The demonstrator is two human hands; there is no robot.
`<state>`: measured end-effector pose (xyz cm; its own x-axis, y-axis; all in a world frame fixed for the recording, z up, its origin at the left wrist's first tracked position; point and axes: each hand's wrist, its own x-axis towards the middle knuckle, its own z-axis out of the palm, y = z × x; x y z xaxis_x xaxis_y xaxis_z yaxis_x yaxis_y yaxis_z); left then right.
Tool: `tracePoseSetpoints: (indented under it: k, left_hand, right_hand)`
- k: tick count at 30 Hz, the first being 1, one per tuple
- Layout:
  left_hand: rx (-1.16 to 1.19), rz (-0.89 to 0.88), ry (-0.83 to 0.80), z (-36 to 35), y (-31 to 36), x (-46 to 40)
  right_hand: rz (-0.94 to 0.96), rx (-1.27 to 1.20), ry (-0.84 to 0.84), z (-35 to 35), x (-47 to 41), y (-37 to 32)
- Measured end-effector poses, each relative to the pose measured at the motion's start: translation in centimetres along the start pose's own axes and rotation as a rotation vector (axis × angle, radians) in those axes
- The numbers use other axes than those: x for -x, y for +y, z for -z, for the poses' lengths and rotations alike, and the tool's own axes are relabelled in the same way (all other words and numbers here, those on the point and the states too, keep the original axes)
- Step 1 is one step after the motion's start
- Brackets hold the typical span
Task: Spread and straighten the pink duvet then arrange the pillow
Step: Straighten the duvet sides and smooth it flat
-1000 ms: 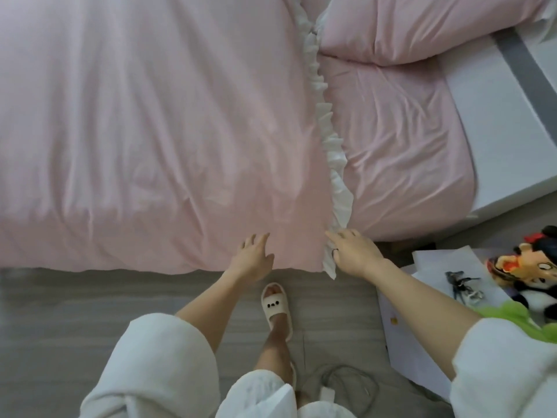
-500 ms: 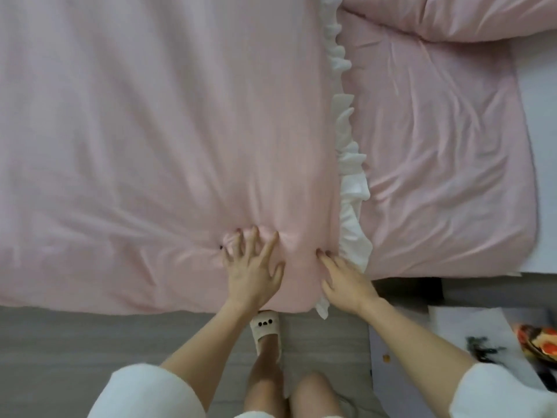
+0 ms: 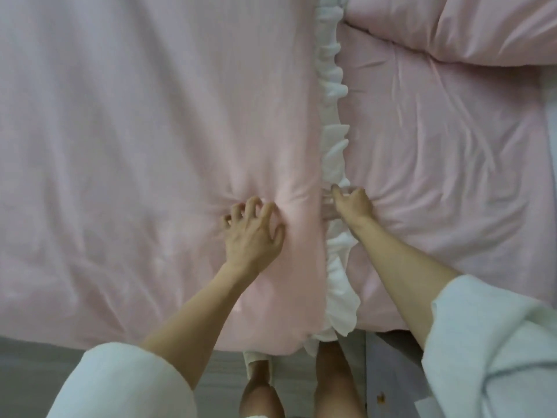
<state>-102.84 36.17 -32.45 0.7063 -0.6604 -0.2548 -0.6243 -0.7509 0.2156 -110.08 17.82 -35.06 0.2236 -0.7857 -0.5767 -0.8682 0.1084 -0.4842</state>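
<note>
The pink duvet [image 3: 135, 140] covers the left and middle of the bed, and its white ruffled edge [image 3: 333, 152] runs from top to bottom. My left hand [image 3: 251, 233] lies on the duvet with its fingers curled into the fabric, which bunches around them. My right hand [image 3: 351, 203] grips the white ruffle at the duvet's edge. A pink pillow [image 3: 494, 28] lies at the top right on the pink sheet [image 3: 446, 164].
The bed's near edge crosses the bottom of the view, with grey floor [image 3: 36, 366] below it. My bare legs and a white slipper [image 3: 259, 363] stand against the bed. White sleeves cover both forearms. A white strip [image 3: 552, 140] shows at the right edge.
Both hands have moved from the duvet's hanging near edge up onto the bed. The left now claws the fabric, the right has closed on the ruffle. The view has shifted forward over the bed.
</note>
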Motion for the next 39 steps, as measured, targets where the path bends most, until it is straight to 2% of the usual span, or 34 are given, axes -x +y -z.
tracePoseSetpoints:
  k: [2, 4, 7, 9, 11, 14, 16, 19, 23, 24, 25, 28, 29, 31, 32, 36, 39]
  left_hand:
    - [-0.027, -0.002, 0.151, 0.5, 0.8, -2.2]
    - [-0.062, 0.011, 0.243, 0.7, 1.8, -4.8]
    - [-0.004, 0.054, 0.142, 1.6, 6.0, -8.4]
    - [-0.002, 0.039, 0.051, 1.8, 7.9, -9.9]
    - [-0.015, 0.040, 0.068, 2.2, 9.1, -11.8]
    - [-0.013, 0.051, 0.124, 3.4, 9.4, -14.7]
    - [-0.021, 0.058, 0.120, 4.1, 9.1, -16.8]
    - [-0.017, 0.076, 0.110, 5.0, 8.6, -20.8]
    - [-0.032, 0.058, 0.077, 4.8, 7.9, -25.9]
    - [-0.033, 0.055, 0.074, 4.6, 7.7, -26.8]
    - [-0.033, 0.050, 0.078, 4.3, 7.5, -27.9]
    - [-0.027, 0.039, 0.126, 4.3, 7.4, -29.9]
    - [-0.029, 0.028, 0.143, 4.4, 7.4, -31.0]
    - [-0.026, 0.012, 0.140, 4.8, 7.7, -32.4]
    - [-0.024, 0.016, 0.131, 5.1, 7.7, -33.3]
    - [-0.030, 0.054, 0.152, 6.1, 7.6, -37.0]
    - [-0.082, 0.017, 0.211, 7.3, 7.0, -40.5]
  right_hand:
    - [0.018, -0.138, -0.095, 0.2, -2.1, -1.9]
    - [0.117, -0.020, -0.082, 1.9, -2.5, -2.7]
    - [0.180, 0.316, 0.046, 5.7, -3.7, 1.2]
    - [0.216, 0.509, -0.036, 6.0, -3.2, 3.9]
    - [0.268, 0.548, -0.103, 5.9, -4.4, 3.6]
    - [0.326, 0.456, 0.002, 7.5, -7.8, -0.2]
    - [0.345, 0.314, -0.011, 8.7, -10.6, -3.1]
    - [0.344, 0.036, -0.124, 9.1, -14.6, -8.6]
    - [0.156, -0.361, -0.331, 5.3, -18.7, -15.2]
    - [0.132, -0.422, -0.336, 4.1, -19.6, -16.1]
    - [0.154, -0.397, -0.277, 3.8, -20.2, -16.9]
    - [0.329, -0.034, 0.104, 6.2, -21.6, -15.9]
    - [0.330, 0.079, 0.159, 7.4, -21.9, -15.3]
    - [0.307, 0.264, 0.163, 7.9, -22.2, -13.3]
    - [0.271, 0.275, 0.141, 7.4, -22.6, -12.9]
    - [0.269, 0.108, 0.164, 5.9, -25.0, -17.3]
    - [0.258, -0.148, -0.018, 5.2, -28.8, -22.9]
